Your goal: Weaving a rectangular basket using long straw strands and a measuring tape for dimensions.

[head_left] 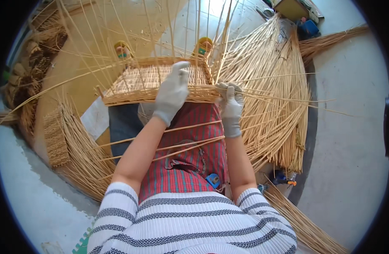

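A rectangular wicker basket [137,78] with low woven walls rests across my lap, its long thin stakes standing up all around. My left hand [172,94], in a pale glove, lies over the near wall with its fingers bent inward above the woven base. Its palm covers part of the rim, and the fingers' undersides are hidden. At the near right corner, my gloved right hand [231,103] pinches wicker strands [279,95] against the wall. Their loose ends run out to the right. A few separate rods [190,146] lie across my red striped apron [182,182].
A large heap of straw-coloured wicker rods [279,106] spreads at the right. More rods [82,146] and a woven piece [55,137] lie at the left. Brown bundles [31,80] line the far left. A blue tape measure [213,180] is on the apron.
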Demonstrator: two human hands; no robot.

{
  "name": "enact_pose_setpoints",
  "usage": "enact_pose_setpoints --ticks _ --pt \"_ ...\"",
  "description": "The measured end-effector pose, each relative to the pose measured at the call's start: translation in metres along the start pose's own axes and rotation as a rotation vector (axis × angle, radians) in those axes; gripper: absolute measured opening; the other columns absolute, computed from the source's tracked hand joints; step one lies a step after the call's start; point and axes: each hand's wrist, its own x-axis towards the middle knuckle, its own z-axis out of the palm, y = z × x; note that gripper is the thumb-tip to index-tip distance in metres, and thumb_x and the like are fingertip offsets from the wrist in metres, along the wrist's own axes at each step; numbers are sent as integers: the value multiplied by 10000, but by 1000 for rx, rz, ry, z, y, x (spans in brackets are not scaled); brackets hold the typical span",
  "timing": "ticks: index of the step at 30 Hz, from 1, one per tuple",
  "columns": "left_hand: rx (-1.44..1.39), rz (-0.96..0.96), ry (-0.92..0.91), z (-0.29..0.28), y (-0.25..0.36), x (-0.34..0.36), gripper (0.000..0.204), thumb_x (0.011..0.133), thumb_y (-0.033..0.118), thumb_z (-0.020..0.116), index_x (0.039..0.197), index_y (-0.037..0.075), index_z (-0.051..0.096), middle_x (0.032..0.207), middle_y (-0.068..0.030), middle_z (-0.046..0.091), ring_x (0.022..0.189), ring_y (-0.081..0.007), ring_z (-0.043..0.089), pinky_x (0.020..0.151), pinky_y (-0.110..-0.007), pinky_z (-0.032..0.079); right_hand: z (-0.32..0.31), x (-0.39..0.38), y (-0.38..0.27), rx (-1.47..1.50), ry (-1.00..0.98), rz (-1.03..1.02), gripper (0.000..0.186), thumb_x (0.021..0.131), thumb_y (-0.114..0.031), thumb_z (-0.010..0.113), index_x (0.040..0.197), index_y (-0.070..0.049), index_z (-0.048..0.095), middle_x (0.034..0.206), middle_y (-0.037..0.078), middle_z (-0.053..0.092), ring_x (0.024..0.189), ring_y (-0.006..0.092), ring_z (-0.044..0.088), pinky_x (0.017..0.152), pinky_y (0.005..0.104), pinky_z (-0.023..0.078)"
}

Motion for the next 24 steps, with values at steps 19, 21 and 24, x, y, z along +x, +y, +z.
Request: enact_pose_setpoints --ticks 19,21,24 --pt "858 633 -241 52 13 -10 1146 800 456 897 1723 172 278 1677 -66 462 1479 -285 498 1218 -461 342 -25 105 -82 -317 148 -341 114 1132 -77 505 1243 -93 490 803 55 609 697 188 666 819 418 698" --pt "762 585 -255 59 1 -6 1178 802 456 898 1733 166 236 1668 -79 478 1483 -294 501 1207 -461 359 -23 117 -75 -106 -15 -425 139 1130 -81 519 1267 -96 502 815 75 654 754 226 728 800 429 702" --pt "668 519 -283 59 -10 -2 1217 789 473 908 1740 157 217 1525 -116 598 1363 -306 592 1132 -451 428 -8 142 -79 -210 -60 -347 162 1120 -90 539 1277 -78 499 911 136 714 851 288 772 860 469 709"
